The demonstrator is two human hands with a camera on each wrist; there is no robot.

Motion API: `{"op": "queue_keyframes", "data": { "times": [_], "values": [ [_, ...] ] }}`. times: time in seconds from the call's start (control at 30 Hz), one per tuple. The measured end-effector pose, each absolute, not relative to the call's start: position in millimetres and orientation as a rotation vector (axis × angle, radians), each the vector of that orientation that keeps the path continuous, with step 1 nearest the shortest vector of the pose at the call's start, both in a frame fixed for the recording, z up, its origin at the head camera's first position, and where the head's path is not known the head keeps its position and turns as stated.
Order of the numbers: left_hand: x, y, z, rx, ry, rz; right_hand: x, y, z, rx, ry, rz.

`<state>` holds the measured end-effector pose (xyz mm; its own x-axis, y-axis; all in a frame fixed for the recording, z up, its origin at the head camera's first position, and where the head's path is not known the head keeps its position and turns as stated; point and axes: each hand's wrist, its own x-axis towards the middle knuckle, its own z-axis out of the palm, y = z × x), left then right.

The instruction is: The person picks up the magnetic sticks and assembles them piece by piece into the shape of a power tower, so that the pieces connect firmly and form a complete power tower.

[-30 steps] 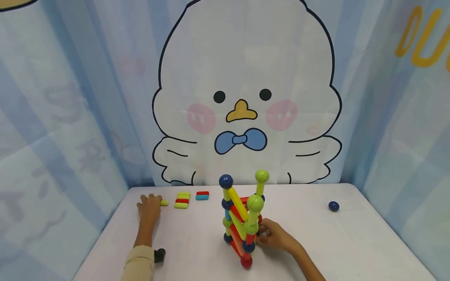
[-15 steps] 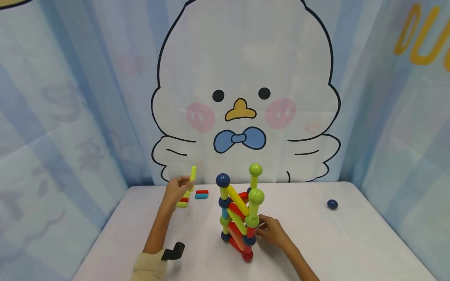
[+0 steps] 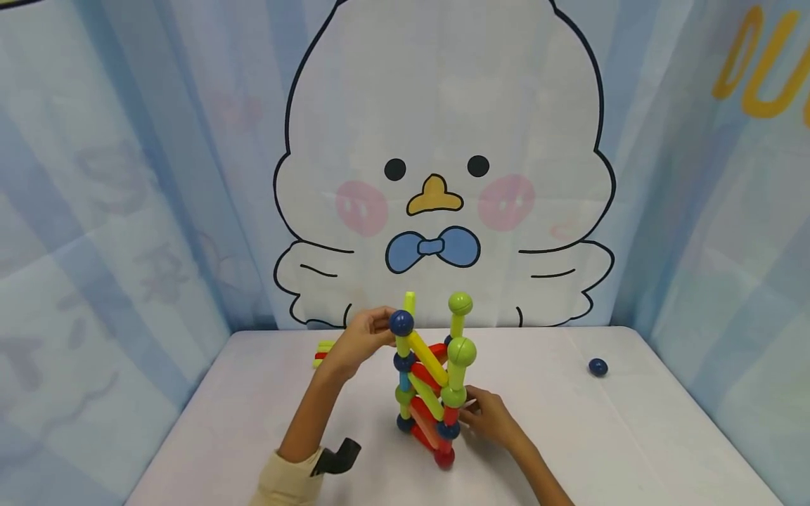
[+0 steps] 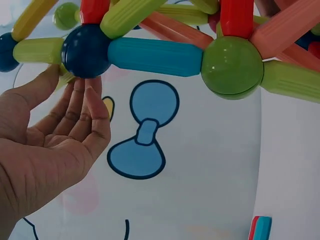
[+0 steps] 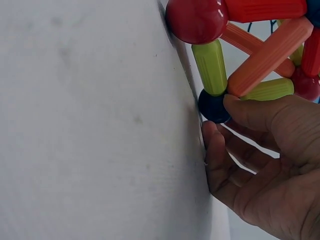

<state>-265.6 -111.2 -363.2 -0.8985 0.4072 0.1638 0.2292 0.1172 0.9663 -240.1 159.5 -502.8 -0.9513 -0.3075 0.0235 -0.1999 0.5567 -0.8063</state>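
A tower of coloured rods and balls, likely a magnetic building set, stands upright at the table's middle. My left hand is at its upper left, pinching a yellow-green rod that points up behind the top dark blue ball. In the left wrist view the held rod is mostly hidden by a green rod and a lower blue ball, close to my fingertips. Low on the tower's right side, my right hand pinches a dark blue base ball between thumb and fingers.
Loose green and red rods lie at the back left, partly behind my left forearm. A red and a blue rod show in the left wrist view. One dark blue ball rests on the table at right. A patterned curtain hangs behind.
My left hand has picked up a yellow-green rod at the back left, raised it upright and carried it right to the tower. My right hand stays at the base.
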Motion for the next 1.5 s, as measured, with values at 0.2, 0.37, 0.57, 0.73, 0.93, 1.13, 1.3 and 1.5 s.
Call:
{"op": "queue_keyframes", "data": {
  "times": [0.2, 0.37, 0.57, 0.73, 0.93, 1.13, 1.3, 1.5],
  "values": [
    [-267, -105, -365, 0.665, 2.222, 1.884, -241, 160, -503, -0.415, 2.661, -1.358],
    [-269, -100, -367, 0.663, 2.176, 1.884, -242, 159, -503, -0.445, 2.661, -1.363],
    [-273, -96, -368, 0.671, 2.146, 1.882, -239, 158, -503, -0.455, 2.641, -1.366],
    [-276, -92, -366, 0.673, 2.156, 1.849, -238, 158, -503, -0.435, 2.633, -1.363],
    [-280, -88, -365, 0.727, 2.142, 1.828, -238, 157, -504, -0.436, 2.652, -1.359],
    [-277, -86, -367, 0.735, 2.113, 1.845, -234, 156, -503, -0.416, 2.665, -1.348],
    [-278, -86, -374, 0.674, 2.133, 1.850, -232, 157, -502, -0.438, 2.671, -1.326],
    [-282, -97, -390, 0.553, 2.217, 1.853, -234, 165, -500, -0.535, 2.604, -1.283]
  ]
}}
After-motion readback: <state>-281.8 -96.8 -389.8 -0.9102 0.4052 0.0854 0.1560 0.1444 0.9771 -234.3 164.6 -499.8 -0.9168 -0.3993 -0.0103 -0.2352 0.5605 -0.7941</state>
